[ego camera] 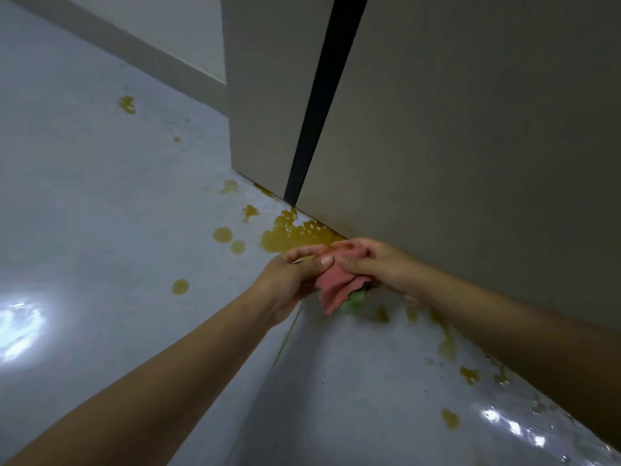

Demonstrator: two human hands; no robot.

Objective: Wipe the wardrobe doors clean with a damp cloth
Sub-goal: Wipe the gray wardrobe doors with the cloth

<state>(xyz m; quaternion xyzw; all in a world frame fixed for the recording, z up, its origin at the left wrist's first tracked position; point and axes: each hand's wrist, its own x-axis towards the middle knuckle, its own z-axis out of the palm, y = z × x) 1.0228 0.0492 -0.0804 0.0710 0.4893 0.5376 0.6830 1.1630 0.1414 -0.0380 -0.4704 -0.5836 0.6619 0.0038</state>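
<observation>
Where the wardrobe door [470, 129] meets the floor [100, 196], both hands hold a pink cloth [336, 284] bunched between them, just above the floor and just beside the door's bottom edge. The left hand [295, 277] comes in from the near left; its fingers [302, 253] curl over the cloth's far-left part and its thumb [322, 262] presses down on the top of the bundle, so the hand is clamped on the cloth. The right hand [373, 260] reaches in from the near right alongside the door; its fingers [353, 264] are curled round the right part of the cloth, with a fold of pink showing over them at the far side. The loose end of the cloth hangs down toward the near side below both hands, and a bit of green [356, 301] shows under it.

A second door panel [268, 95] stands further left, parted from the first by a dark vertical gap [319, 95]. A yellow-brown puddle [295, 233] lies on the floor just beyond the hands, against the door's foot, with smaller drops [221, 234] scattered to the left and more splashes [450, 344] along the door's base to the near right.
</observation>
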